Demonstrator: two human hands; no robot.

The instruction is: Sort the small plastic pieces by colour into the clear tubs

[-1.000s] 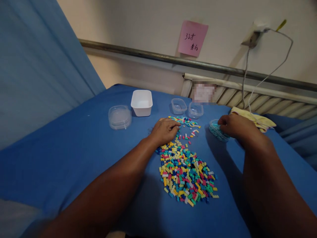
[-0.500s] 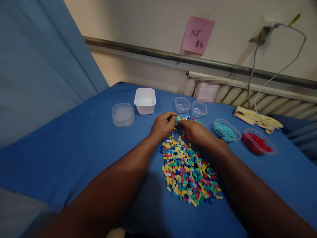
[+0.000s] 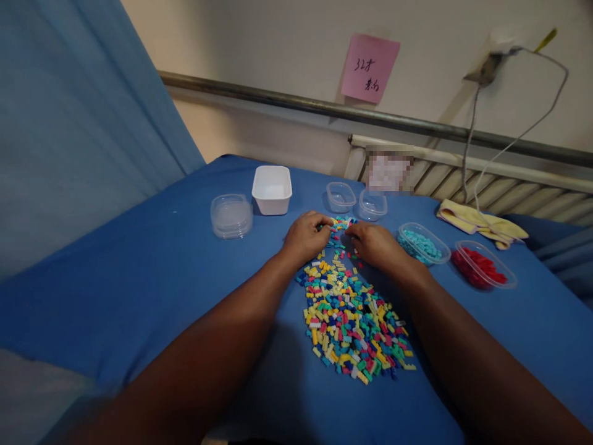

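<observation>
On the blue sheet lies a large heap of small toy building bricks in yellow, green, blue, pink and white. A smaller pile of mixed bricks sits beyond it, between my hands. My left hand is at the left side of this smaller pile, its fingers bent and closed at the bricks. At the pile's right edge is my right hand, fingers curled in and their tips partly hidden. Whatever either hand's fingers hold is too small to make out. A few loose bricks lie between the two piles.
Behind stand a white tub, a clear container and another clear container. Stacked clear lids lie left. To the right are a tub of turquoise bricks, a tub of red bricks and a yellow cloth.
My right hand has moved right, away from my left hand, uncovering more of the small pile. My left hand stays almost in place.
</observation>
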